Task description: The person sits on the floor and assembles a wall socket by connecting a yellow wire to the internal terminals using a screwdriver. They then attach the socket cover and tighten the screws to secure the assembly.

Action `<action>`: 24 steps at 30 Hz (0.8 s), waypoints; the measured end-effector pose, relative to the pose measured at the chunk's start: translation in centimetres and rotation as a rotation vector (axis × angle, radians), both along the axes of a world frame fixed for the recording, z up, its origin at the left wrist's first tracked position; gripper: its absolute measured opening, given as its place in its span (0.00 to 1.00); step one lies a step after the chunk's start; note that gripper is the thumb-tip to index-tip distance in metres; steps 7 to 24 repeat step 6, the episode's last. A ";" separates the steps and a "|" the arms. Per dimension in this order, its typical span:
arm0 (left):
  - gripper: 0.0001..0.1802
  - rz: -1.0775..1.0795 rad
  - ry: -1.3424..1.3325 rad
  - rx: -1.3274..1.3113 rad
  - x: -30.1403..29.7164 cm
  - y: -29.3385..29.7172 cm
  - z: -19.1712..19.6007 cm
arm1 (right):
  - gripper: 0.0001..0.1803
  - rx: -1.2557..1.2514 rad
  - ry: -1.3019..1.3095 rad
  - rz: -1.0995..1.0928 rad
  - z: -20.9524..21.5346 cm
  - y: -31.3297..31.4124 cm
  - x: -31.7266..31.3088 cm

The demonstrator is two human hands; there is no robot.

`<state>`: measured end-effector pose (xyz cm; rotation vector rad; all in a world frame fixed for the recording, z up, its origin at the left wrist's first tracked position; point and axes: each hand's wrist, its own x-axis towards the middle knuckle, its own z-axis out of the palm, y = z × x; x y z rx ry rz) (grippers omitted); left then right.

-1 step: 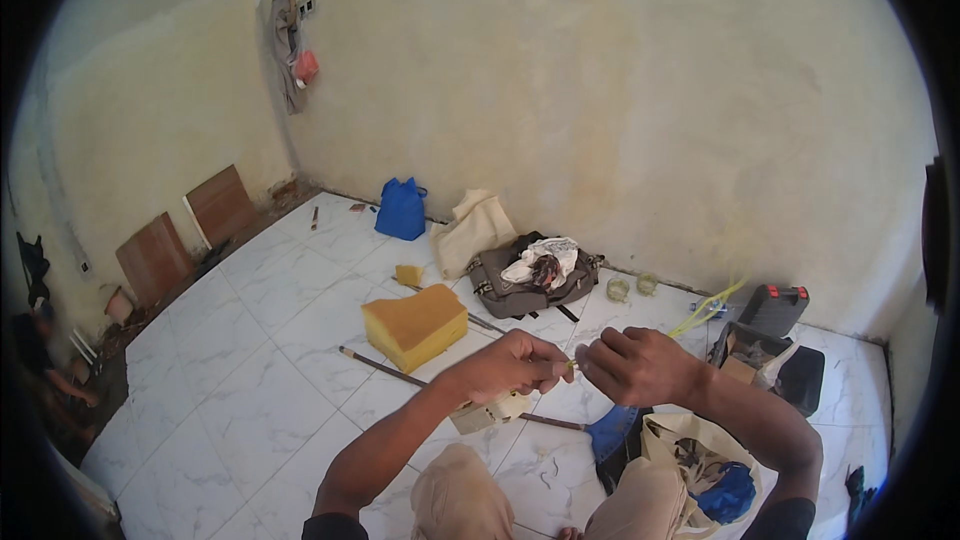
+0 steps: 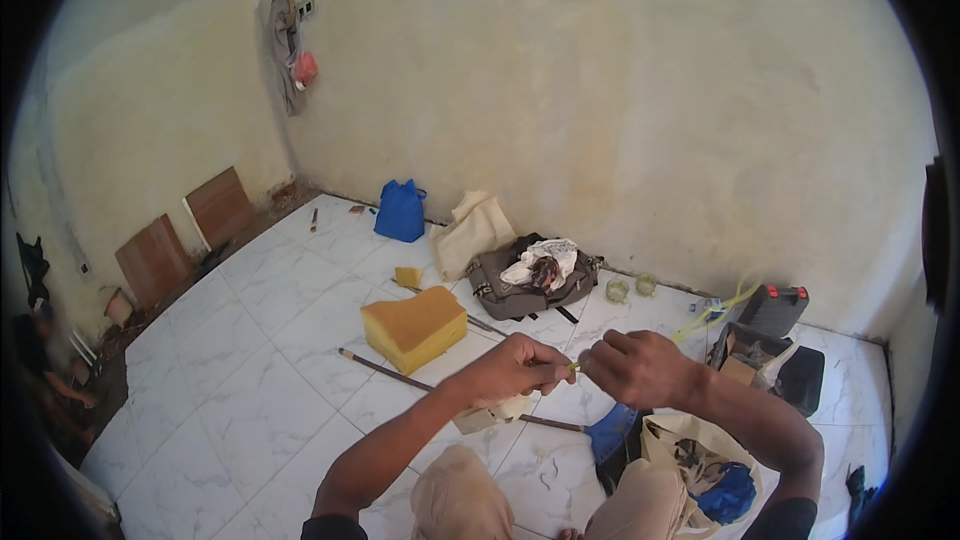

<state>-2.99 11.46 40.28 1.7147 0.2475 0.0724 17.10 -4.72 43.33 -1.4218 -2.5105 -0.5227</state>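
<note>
Both hands are raised in front of me over the tiled floor, close together with fingertips facing. My left hand [image 2: 515, 364] is closed in a pinch on a thin yellow-green strand. My right hand [image 2: 635, 365], fingers curled, grips the same strand just beside it. A short bit of it shows between the fingertips. Past my right hand a loose length of the yellow-green strand [image 2: 738, 297] sticks out, blurred, toward the wall. Whether it is wire or cord I cannot tell.
Beyond my hands lie a yellow foam block [image 2: 415, 328], a grey backpack [image 2: 490, 285] and a blue bag [image 2: 401, 210]. A blue broom head [image 2: 612, 430] and a cloth bag [image 2: 655, 440] are near my knees. An open black toolbox [image 2: 800, 375] stands right. Another person [image 2: 50, 365] is far left.
The loose length of the strand beyond my right hand has swung slightly and now bends in a curve near its far end. My hands stay nearly in place.
</note>
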 end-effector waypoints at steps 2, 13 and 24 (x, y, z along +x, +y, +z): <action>0.08 0.123 -0.280 0.370 0.2 -1.7 -2.1 | 0.13 -0.149 0.319 -0.042 -0.5 0.0 0.1; 0.18 0.216 -0.372 1.276 0.1 -3.9 -4.6 | 0.09 -0.852 0.782 -0.514 1.0 0.9 0.9; 0.18 0.216 -0.372 1.276 0.1 -3.9 -4.6 | 0.09 -0.852 0.782 -0.514 1.0 0.9 0.9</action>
